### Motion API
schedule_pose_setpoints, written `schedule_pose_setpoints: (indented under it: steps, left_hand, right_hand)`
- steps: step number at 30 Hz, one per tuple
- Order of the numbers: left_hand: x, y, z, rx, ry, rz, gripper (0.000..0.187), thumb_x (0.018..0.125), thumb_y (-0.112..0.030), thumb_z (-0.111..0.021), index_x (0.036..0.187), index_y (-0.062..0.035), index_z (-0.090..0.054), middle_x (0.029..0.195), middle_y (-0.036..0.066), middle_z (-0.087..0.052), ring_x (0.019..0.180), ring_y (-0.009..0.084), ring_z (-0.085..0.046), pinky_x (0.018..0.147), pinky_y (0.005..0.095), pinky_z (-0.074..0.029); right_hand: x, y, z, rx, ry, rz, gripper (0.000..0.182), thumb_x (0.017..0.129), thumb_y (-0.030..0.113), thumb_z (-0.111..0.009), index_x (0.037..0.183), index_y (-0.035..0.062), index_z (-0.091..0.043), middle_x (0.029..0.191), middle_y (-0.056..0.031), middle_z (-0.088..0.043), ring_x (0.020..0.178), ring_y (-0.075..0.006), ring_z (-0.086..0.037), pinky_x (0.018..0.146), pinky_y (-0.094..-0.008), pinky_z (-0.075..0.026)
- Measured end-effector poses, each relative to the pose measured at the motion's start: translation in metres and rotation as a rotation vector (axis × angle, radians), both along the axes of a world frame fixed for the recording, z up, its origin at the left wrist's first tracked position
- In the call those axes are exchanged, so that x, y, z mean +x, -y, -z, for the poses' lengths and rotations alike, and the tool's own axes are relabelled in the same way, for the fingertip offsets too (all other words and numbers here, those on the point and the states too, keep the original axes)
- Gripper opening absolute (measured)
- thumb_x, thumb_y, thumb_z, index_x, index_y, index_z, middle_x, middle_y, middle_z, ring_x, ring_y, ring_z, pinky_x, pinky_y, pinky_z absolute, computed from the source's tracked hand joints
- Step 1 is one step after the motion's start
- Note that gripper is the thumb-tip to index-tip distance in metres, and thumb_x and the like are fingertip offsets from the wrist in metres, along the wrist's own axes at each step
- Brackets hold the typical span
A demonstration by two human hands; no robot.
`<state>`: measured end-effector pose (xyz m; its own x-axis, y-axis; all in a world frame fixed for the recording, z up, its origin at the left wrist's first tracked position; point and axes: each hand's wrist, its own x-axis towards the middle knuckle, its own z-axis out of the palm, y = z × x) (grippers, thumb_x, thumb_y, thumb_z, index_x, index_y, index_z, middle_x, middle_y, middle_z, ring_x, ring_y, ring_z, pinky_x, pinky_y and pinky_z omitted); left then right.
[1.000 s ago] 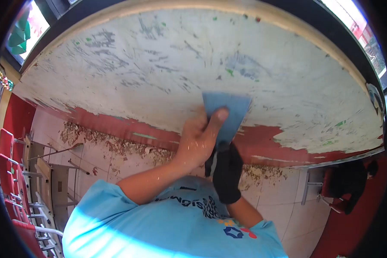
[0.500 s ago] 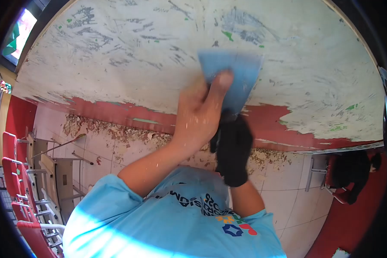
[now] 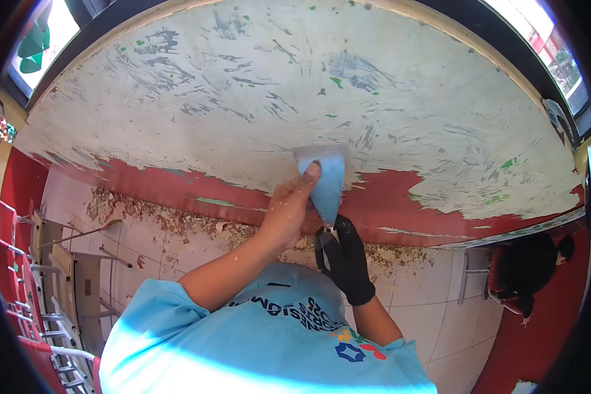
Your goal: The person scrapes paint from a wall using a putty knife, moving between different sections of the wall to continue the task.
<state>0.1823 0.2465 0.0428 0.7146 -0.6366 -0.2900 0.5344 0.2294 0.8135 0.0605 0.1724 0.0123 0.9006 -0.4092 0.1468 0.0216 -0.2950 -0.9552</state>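
Note:
A wide blue scraper blade (image 3: 328, 180) lies against the wall, its broad edge on the pale scraped surface (image 3: 243, 131) just above the remaining red paint (image 3: 387, 197). My bare left hand (image 3: 291, 207) presses on the blade's left side, thumb on its face and the other fingers curled. Below the blade, my right hand (image 3: 345, 259), in a black glove, is wrapped round the scraper's handle, which it largely hides. Grey scratches and small green paint spots mark the pale area.
Paint flakes (image 3: 138, 213) litter the tiled floor (image 3: 414, 282) along the wall's foot. Red chairs (image 3: 6, 230) and desks (image 3: 85, 282) stand at the left. A person in black (image 3: 528, 262) sits at the far right. Windows (image 3: 551, 39) border the wall above.
Both hands and the scraper have moved down the wall, from the pale area toward the red paint. The view has shifted, showing more of the wall's top edge and right window.

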Motion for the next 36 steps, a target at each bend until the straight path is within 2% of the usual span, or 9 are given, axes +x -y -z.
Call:
schedule_pose_setpoints:
  steps: [2, 9, 13, 18, 21, 23, 26, 32, 36]
  left_hand:
    - [0.009, -0.005, 0.016, 0.012, -0.071, -0.079, 0.039, 0.09, -0.042, -0.049, 0.101, -0.0049, -0.057, 0.095, 0.005, -0.059, 0.084, 0.0144, -0.056, 0.077, 0.0299, -0.043]
    - [0.019, -0.047, 0.075, 0.178, -0.113, -0.403, 0.033, 0.091, -0.029, -0.047, 0.115, -0.0049, -0.048, 0.1, 0.006, -0.057, 0.087, 0.0147, -0.054, 0.075, 0.03, -0.042]
    - [-0.035, -0.047, 0.116, 0.147, -0.17, -0.243, 0.031, 0.092, -0.027, -0.044, 0.116, -0.0069, -0.047, 0.104, 0.006, -0.056, 0.089, 0.0151, -0.054, 0.074, 0.0302, -0.043]
    - [-0.097, -0.001, 0.095, 0.126, -0.303, -0.172, 0.044, 0.089, -0.046, -0.046, 0.107, -0.0062, -0.049, 0.092, 0.005, -0.056, 0.082, 0.0181, -0.056, 0.076, 0.0331, -0.046]
    - [-0.113, 0.001, 0.1, 0.18, -0.255, -0.08, 0.05, 0.087, -0.05, -0.048, 0.112, -0.0061, -0.047, 0.1, 0.007, -0.057, 0.092, 0.0194, -0.056, 0.078, 0.033, -0.045]
    - [-0.118, 0.006, 0.089, 0.185, -0.181, -0.126, 0.052, 0.088, -0.049, -0.048, 0.116, -0.0054, -0.045, 0.105, 0.008, -0.056, 0.097, 0.0205, -0.055, 0.081, 0.0331, -0.044]
    - [-0.123, 0.01, 0.088, 0.209, -0.062, -0.241, 0.053, 0.088, -0.045, -0.051, 0.121, -0.0045, -0.041, 0.107, 0.008, -0.056, 0.1, 0.02, -0.055, 0.084, 0.0323, -0.044]
    - [-0.117, -0.007, 0.082, 0.171, -0.071, -0.309, 0.047, 0.088, -0.036, -0.055, 0.119, -0.0021, -0.046, 0.101, 0.008, -0.059, 0.093, 0.0169, -0.057, 0.084, 0.0304, -0.044]
    - [-0.11, -0.033, 0.08, 0.206, -0.138, -0.322, 0.031, 0.086, -0.025, -0.059, 0.107, -0.0017, -0.057, 0.095, 0.007, -0.061, 0.087, 0.0139, -0.058, 0.081, 0.028, -0.045]
  right_hand:
    - [-0.014, 0.005, 0.0, 0.528, -0.101, -0.049, 0.026, 0.088, 0.013, -0.048, 0.112, 0.0035, -0.052, 0.069, 0.0005, -0.051, 0.056, -0.006, -0.047, 0.049, -0.0229, -0.04]
    - [-0.06, 0.037, 0.031, 0.433, -0.367, -0.14, 0.034, 0.086, 0.012, -0.051, 0.12, 0.0052, -0.049, 0.072, -0.001, -0.054, 0.058, -0.0074, -0.051, 0.052, -0.0235, -0.042]
    - [-0.081, 0.055, 0.051, 0.448, -0.403, -0.252, 0.036, 0.087, 0.013, -0.05, 0.122, 0.0066, -0.048, 0.066, 0.0002, -0.052, 0.056, -0.0069, -0.049, 0.052, -0.023, -0.041]
    - [-0.093, 0.081, 0.05, 0.557, -0.448, -0.344, 0.036, 0.088, 0.015, -0.048, 0.124, 0.0086, -0.047, 0.064, 0.0006, -0.049, 0.053, -0.0063, -0.047, 0.052, -0.0214, -0.04]
    - [-0.096, 0.088, 0.056, 0.482, -0.565, -0.392, 0.039, 0.087, 0.014, -0.049, 0.125, 0.0088, -0.046, 0.071, -0.0037, -0.053, 0.059, -0.012, -0.051, 0.058, -0.0254, -0.043]
    - [-0.096, 0.087, 0.062, 0.121, -0.39, -0.429, 0.041, 0.086, 0.015, -0.051, 0.126, 0.0085, -0.046, 0.082, -0.0092, -0.056, 0.071, -0.0212, -0.054, 0.066, -0.0316, -0.044]
    - [-0.093, 0.072, 0.053, 0.054, -0.224, -0.361, 0.038, 0.084, 0.016, -0.054, 0.121, 0.0065, -0.049, 0.091, -0.0137, -0.055, 0.082, -0.0294, -0.054, 0.072, -0.0367, -0.044]
    - [-0.104, 0.041, 0.048, -0.201, -0.208, -0.253, 0.033, 0.08, 0.017, -0.06, 0.109, 0.0042, -0.054, 0.087, -0.0161, -0.053, 0.083, -0.0312, -0.054, 0.07, -0.0373, -0.044]
    - [-0.112, 0.026, 0.037, 0.044, -0.318, -0.236, 0.041, 0.079, 0.017, -0.061, 0.114, 0.002, -0.048, 0.091, -0.0158, -0.055, 0.081, -0.0301, -0.056, 0.071, -0.0371, -0.044]
